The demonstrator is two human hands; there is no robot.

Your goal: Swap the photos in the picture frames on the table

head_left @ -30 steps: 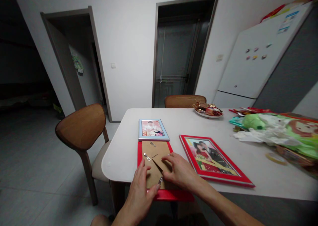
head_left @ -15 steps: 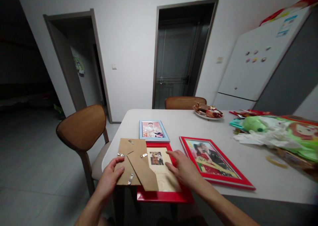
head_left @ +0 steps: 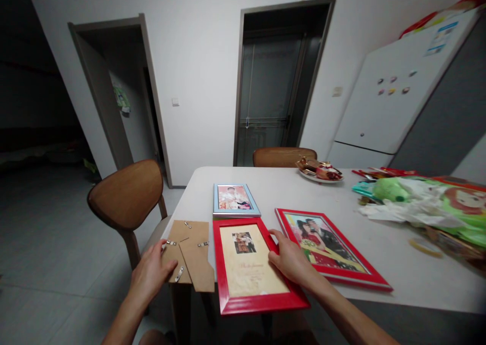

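Note:
My left hand (head_left: 154, 266) grips the left edge of a brown backing board (head_left: 190, 251), its thumb lying over the top. The board has metal clips and a folded-down stand flap, and its near end reaches past the table edge. Beside it lies a red picture frame (head_left: 264, 303) with a cream paper insert (head_left: 254, 274) that bears a small printed photo. My right hand (head_left: 290, 259) is closed on this frame's right side, with the fingertips partly hidden. The frame's near end also sticks out over the table edge.
Behind lies a light blue picture frame (head_left: 236, 200); to the right, a second red frame (head_left: 330, 244) holds a photo. A plate of items (head_left: 321, 172), a green plush bag (head_left: 413, 196) and a tape roll (head_left: 426, 248) are on the white table (head_left: 277, 183). Wooden chairs (head_left: 127, 196) stand around.
My left hand has moved the backing board left, off the red frame, uncovering more of the insert. My right hand has gone from above the insert to the frame's right side.

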